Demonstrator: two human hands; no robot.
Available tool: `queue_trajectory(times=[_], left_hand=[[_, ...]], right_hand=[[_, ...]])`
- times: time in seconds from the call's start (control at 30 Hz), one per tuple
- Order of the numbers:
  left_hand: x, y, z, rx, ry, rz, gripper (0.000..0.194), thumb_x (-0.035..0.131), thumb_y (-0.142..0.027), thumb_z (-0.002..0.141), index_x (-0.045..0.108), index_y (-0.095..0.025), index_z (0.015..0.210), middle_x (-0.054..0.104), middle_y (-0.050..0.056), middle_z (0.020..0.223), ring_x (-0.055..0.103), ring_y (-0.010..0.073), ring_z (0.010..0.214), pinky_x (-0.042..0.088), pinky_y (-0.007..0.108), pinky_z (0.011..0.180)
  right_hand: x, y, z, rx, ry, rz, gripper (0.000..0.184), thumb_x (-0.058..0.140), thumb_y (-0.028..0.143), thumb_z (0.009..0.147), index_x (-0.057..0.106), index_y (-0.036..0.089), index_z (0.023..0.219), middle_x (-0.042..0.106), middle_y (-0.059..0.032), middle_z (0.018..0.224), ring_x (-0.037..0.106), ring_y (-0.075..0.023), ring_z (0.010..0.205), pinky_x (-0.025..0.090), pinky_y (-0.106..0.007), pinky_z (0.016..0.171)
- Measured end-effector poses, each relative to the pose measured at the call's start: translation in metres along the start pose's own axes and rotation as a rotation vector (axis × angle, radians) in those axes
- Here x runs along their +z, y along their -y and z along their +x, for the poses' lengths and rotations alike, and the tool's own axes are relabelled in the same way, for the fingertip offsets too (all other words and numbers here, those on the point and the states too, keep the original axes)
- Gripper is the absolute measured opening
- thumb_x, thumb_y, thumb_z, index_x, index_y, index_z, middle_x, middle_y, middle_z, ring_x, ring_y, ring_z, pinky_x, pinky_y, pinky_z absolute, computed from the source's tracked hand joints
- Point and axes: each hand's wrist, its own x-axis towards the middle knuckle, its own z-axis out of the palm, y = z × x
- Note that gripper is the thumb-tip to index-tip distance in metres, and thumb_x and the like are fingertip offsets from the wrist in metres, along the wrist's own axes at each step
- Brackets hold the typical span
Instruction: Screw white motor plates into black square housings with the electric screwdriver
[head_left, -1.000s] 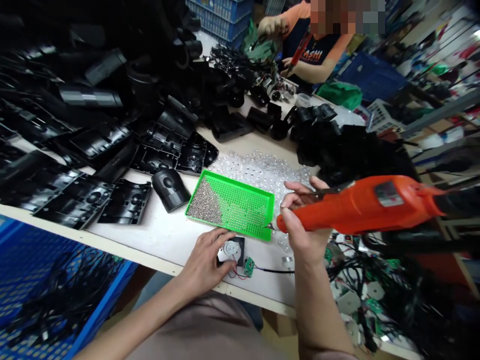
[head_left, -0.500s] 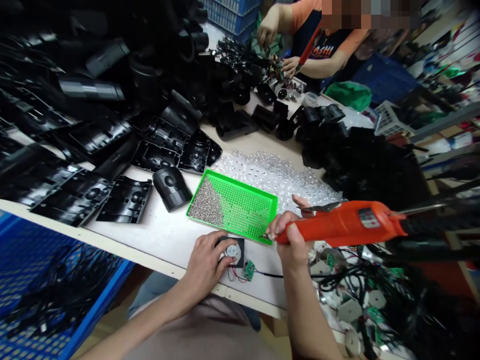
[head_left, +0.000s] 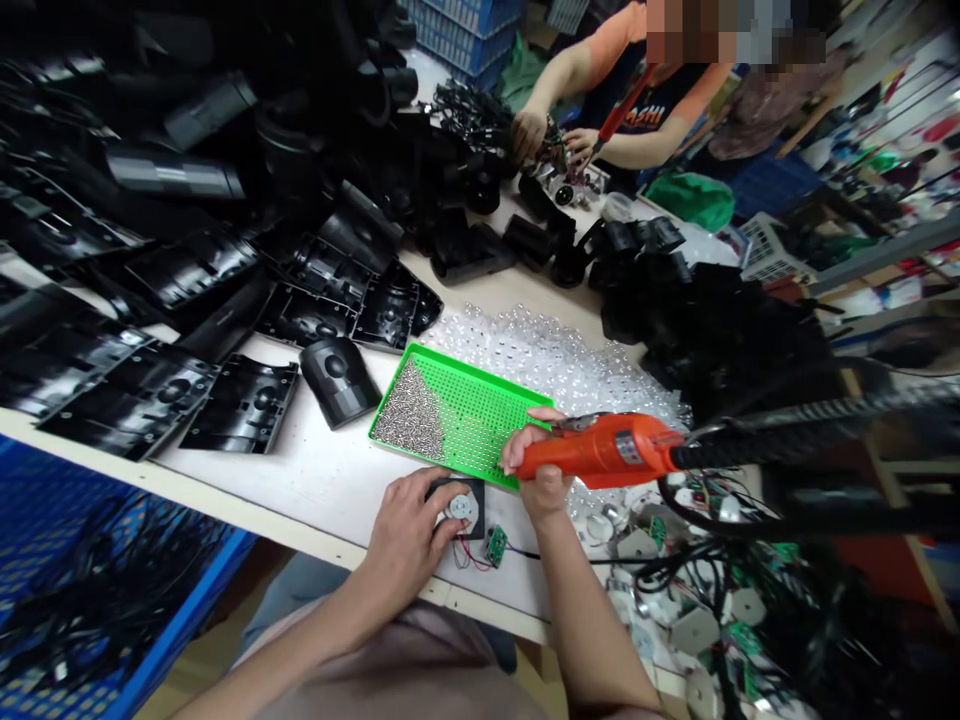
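My left hand grips a small round metal motor on a square black plate, at the table's front edge. A green circuit board lies just below it, joined by thin red wires. My right hand is wrapped around an orange electric screwdriver, and its fingers reach over the right corner of a green perforated tray. The hand hides the screwdriver's tip. Small metal screws lie heaped in the tray's left corner.
Black plastic housings cover the table's left and back. Clear plastic parts lie behind the tray. A co-worker's hands work at the far side. A blue crate of cables stands at lower left, with wires and white parts at lower right.
My right hand and the screwdriver have moved left, closer to the motor and over the tray's corner. The left hand remains on the motor, and the co-worker's hands have shifted.
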Motion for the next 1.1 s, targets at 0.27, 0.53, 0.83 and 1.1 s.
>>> queue_trajectory(times=[0.27, 0.53, 0.83, 1.1], left_hand=[[0.0, 0.0, 0.0, -0.011, 0.011, -0.013, 0.024, 0.051, -0.031, 0.095, 0.06, -0.026, 0.116, 0.059, 0.008, 0.117, 0.055, 0.0258, 0.11, 0.042, 0.042, 0.091], [-0.006, 0.001, -0.002, 0.038, -0.019, -0.074, 0.035, 0.053, -0.028, 0.093, 0.051, -0.025, 0.128, 0.057, 0.01, 0.122, 0.053, 0.0269, 0.115, 0.044, 0.043, 0.092], [-0.03, -0.017, -0.002, 0.158, -0.181, -0.076, 0.024, 0.058, -0.031, 0.092, 0.063, -0.028, 0.115, 0.067, 0.003, 0.09, 0.059, 0.0212, 0.091, 0.043, 0.038, 0.081], [-0.027, -0.018, -0.005, -0.004, -0.092, -0.251, 0.018, 0.057, -0.036, 0.094, 0.073, -0.028, 0.091, 0.069, 0.001, 0.079, 0.06, 0.0186, 0.08, 0.043, 0.036, 0.073]], right_hand=[[0.004, -0.003, -0.001, -0.005, 0.0, 0.02, 0.053, 0.054, 0.075, 0.07, 0.052, 0.022, 0.064, 0.042, 0.0044, 0.052, 0.041, -0.0122, 0.044, 0.033, -0.026, 0.042], [0.016, 0.051, 0.006, -0.091, -0.138, 0.121, 0.052, 0.055, 0.075, 0.071, 0.061, 0.026, 0.089, 0.039, 0.0084, 0.05, 0.036, -0.0109, 0.037, 0.034, -0.024, 0.037], [0.049, 0.088, -0.013, -0.094, -0.037, 0.339, 0.061, 0.057, 0.073, 0.074, 0.057, 0.029, 0.116, 0.04, 0.0096, 0.047, 0.033, -0.0103, 0.03, 0.033, -0.024, 0.031], [0.06, 0.092, -0.023, -0.042, -0.03, 0.372, 0.06, 0.062, 0.072, 0.071, 0.059, 0.03, 0.113, 0.043, 0.0093, 0.046, 0.037, -0.011, 0.029, 0.033, -0.025, 0.033]])
